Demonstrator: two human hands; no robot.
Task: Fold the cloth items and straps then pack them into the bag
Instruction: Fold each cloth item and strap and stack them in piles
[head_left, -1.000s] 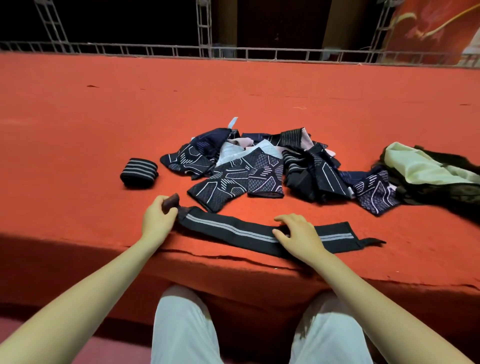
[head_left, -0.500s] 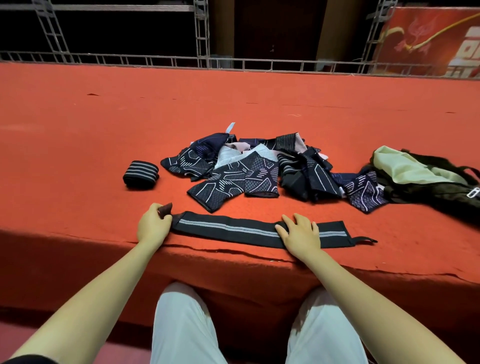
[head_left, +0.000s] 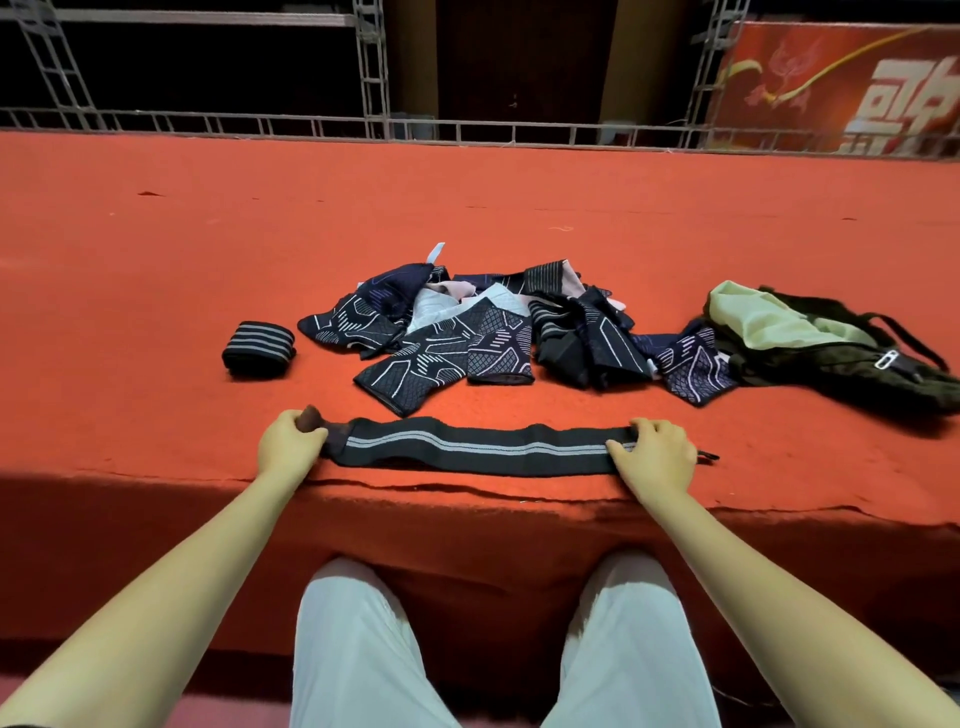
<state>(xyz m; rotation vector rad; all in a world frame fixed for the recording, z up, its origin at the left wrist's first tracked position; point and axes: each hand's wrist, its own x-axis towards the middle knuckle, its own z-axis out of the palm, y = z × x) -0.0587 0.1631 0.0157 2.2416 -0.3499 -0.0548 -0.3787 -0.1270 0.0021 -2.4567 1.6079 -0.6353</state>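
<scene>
Red-carpeted platform (head_left: 156, 291) under flat strap (head_left: 467, 449), rolled strap (head_left: 258, 346), cloth pile (head_left: 467, 332), bag (head_left: 831, 348).

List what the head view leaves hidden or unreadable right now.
- Strap: right end under the right hand; left tab inside the left hand.
- Bag: inside unseen; right part cut by the frame edge.
- Cloth pile: lower pieces covered by upper ones; count unclear.

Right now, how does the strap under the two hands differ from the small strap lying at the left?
The long strap lies flat at full length by the stage edge; the rolled strap is a compact bundle further back. The left hand and right hand hold the long strap's ends; nothing touches the rolled one. Both are black with grey stripes.
</scene>
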